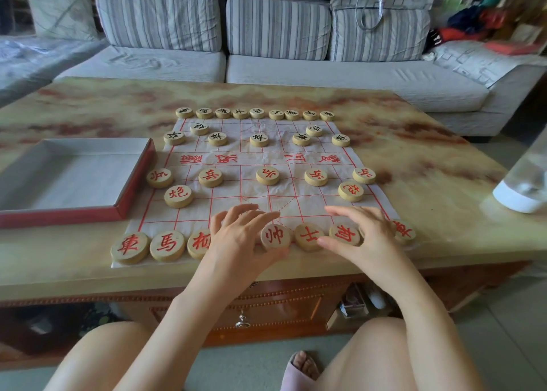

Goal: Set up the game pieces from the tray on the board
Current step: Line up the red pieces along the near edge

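A person seated at the near edge of a marble-patterned table (429, 159) bends both hands over the near row of a Chinese chess set, laid out on a creased paper board (296, 201) with red grid lines near the middle of the tabletop. The left hand (239, 236) arches over the middle of that row, fingers spread, its forefinger and thumb on either side of the red general piece (275, 236) - whether it actually grips the disc cannot be told. The right hand (367, 236) hovers just beside it, fingers loosely curved and apart, the thumb tip near the red adviser piece (309, 236), nothing pinched. The two hands are close together but not touching. The red-lettered pieces (130, 247) run in a line along the board's near edge, with five red soldiers (268, 176) and two red cannons (179, 195) on the rows just beyond. The black-lettered pieces (257, 113) line the board's far edge, more of them standing on the two rows in front. The tray (134, 180) - a shallow red-walled box with a pale lining - sits at the table's left edge, touching the board's left side. A striped grey sofa (325, 70) stands beyond the table's far edge.
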{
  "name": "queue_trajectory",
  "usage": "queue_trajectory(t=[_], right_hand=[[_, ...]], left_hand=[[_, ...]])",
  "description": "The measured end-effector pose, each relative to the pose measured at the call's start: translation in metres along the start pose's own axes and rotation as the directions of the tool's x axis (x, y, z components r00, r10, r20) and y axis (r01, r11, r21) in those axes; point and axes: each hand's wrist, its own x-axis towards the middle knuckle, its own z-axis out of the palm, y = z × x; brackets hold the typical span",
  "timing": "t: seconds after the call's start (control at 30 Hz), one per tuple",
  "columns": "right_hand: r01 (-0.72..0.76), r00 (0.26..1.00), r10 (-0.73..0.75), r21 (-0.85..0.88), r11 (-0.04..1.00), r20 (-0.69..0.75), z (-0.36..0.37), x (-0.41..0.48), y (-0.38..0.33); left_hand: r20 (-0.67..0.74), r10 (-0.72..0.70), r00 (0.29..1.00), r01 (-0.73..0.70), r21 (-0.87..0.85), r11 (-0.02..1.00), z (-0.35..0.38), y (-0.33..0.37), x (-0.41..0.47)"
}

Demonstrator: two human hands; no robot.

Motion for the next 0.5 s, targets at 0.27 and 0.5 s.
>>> queue_trajectory(t=[0.27, 0.5], right_hand=[[0.046, 0.995, -0.047, 0.013, 0.999, 0.085, 0.0, -0.007, 0.002], [0.104, 0.988, -0.098, -0.042, 0.994, 0.117, 0.008, -0.003, -0.012]], left_hand=[[-0.023, -0.017, 1.0, 0.017, 0.009, 1.0, 0.002, 0.001, 0.001], [0.003, -0.037, 0.999, 0.036, 0.011, 0.999, 0.0, 0.0, 0.0]])
